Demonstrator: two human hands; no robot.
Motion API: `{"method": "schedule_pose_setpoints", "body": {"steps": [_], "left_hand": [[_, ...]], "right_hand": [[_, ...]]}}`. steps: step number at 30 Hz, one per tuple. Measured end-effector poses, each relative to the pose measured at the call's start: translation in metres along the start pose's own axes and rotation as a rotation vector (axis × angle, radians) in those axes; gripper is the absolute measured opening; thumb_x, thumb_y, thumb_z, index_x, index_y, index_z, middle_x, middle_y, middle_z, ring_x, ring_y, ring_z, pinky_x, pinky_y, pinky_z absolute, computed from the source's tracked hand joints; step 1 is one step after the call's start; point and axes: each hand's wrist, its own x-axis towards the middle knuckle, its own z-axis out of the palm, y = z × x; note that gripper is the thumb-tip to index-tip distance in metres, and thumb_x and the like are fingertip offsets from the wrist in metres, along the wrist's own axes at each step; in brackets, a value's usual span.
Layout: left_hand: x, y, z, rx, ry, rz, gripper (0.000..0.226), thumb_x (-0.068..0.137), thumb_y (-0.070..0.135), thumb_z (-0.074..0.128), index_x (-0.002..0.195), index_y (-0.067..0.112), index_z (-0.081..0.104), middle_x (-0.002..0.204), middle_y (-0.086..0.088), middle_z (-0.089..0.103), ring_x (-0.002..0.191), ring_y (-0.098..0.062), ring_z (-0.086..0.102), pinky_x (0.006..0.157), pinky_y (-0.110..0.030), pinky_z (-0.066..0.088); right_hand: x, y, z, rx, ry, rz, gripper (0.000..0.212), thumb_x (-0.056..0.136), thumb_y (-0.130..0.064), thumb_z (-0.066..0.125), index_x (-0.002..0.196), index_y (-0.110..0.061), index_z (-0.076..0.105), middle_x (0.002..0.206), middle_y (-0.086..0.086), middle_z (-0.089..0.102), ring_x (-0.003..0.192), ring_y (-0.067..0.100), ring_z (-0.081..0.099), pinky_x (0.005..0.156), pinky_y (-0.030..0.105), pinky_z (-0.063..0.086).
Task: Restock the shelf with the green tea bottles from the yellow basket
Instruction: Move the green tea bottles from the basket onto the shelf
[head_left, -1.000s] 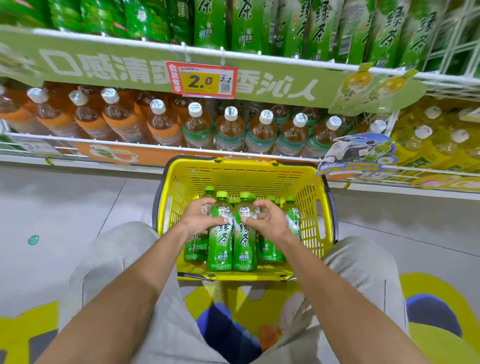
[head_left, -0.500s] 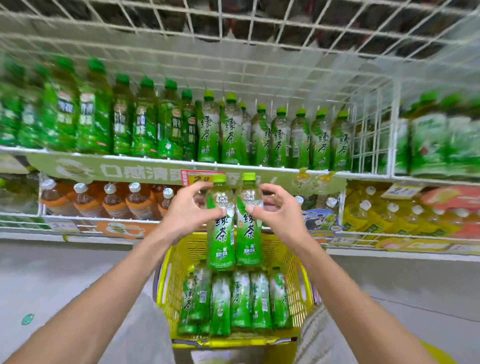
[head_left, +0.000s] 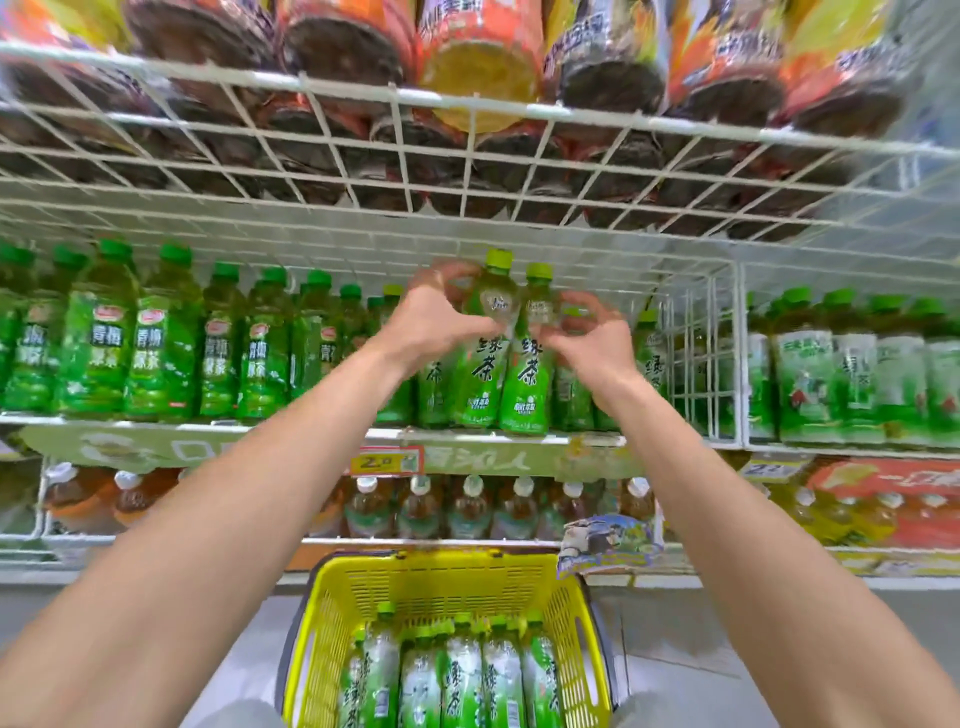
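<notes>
My left hand (head_left: 434, 325) grips the neck of one green tea bottle (head_left: 480, 374), and my right hand (head_left: 589, 338) grips the neck of a second green tea bottle (head_left: 527, 387) beside it. Both bottles stand upright, side by side, with their bases at the front edge of the green tea shelf (head_left: 467, 435). More green tea bottles stand behind and beside them on that shelf. The yellow basket (head_left: 447, 577) is on the floor below, holding several more green tea bottles (head_left: 462, 675) that lean back in a row.
A white wire shelf (head_left: 467, 171) loaded with dark drink bottles hangs close above my hands. Green plum tea bottles (head_left: 156, 343) fill the shelf to the left. A wire divider (head_left: 696, 358) stands to the right. Brown tea bottles (head_left: 467, 506) line the shelf below, behind a price tag (head_left: 384, 460).
Both hands lifted the two bottles out of the basket and up to the green tea shelf. The view tilted upward with them.
</notes>
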Motion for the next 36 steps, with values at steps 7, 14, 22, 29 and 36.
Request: {"method": "schedule_pose_setpoints", "body": {"steps": [7, 14, 22, 29, 36], "left_hand": [[0.037, -0.025, 0.042, 0.085, -0.094, -0.014, 0.056, 0.070, 0.026, 0.092, 0.117, 0.032, 0.062, 0.102, 0.014, 0.067, 0.096, -0.013, 0.068, 0.070, -0.016, 0.052], [0.054, -0.058, 0.039, 0.186, -0.102, -0.071, 0.047, 0.077, 0.040, 0.086, 0.116, 0.032, 0.062, 0.115, 0.007, 0.067, 0.105, -0.018, 0.065, 0.085, -0.024, 0.050], [0.076, -0.046, 0.052, 0.490, -0.186, -0.178, 0.042, 0.083, 0.026, 0.082, 0.111, 0.012, 0.056, 0.108, -0.003, 0.064, 0.091, -0.016, 0.063, 0.082, -0.031, 0.055], [0.091, -0.034, 0.062, 0.642, -0.237, -0.179, 0.113, 0.076, 0.023, 0.088, 0.159, 0.011, 0.013, 0.143, -0.020, 0.051, 0.128, -0.036, 0.055, 0.107, -0.041, 0.048], [0.110, -0.034, 0.052, 0.737, -0.345, -0.163, 0.108, 0.075, 0.025, 0.089, 0.158, 0.011, 0.021, 0.154, -0.019, 0.039, 0.140, -0.037, 0.041, 0.111, -0.042, 0.039]], "right_hand": [[0.054, 0.061, 0.020, -0.157, -0.001, 0.106, 0.060, 0.073, -0.013, 0.090, 0.126, -0.015, 0.062, 0.100, -0.004, 0.072, 0.093, 0.020, 0.072, 0.085, 0.035, 0.060], [0.071, 0.073, 0.030, -0.302, -0.154, 0.014, 0.063, 0.081, -0.039, 0.084, 0.135, -0.019, 0.057, 0.120, -0.003, 0.069, 0.099, 0.013, 0.066, 0.075, 0.019, 0.052], [0.086, 0.079, 0.002, -0.341, -0.300, 0.015, 0.065, 0.084, -0.040, 0.082, 0.140, -0.021, 0.055, 0.137, -0.004, 0.062, 0.122, 0.017, 0.058, 0.107, 0.033, 0.045], [0.093, 0.076, 0.003, -0.319, -0.302, 0.066, 0.074, 0.078, -0.045, 0.086, 0.140, -0.019, 0.055, 0.129, -0.006, 0.064, 0.113, 0.014, 0.061, 0.096, 0.027, 0.049], [0.098, 0.077, 0.006, -0.336, -0.328, 0.023, 0.089, 0.070, -0.060, 0.085, 0.141, -0.015, 0.057, 0.134, 0.001, 0.065, 0.114, 0.021, 0.066, 0.098, 0.047, 0.056]]}}
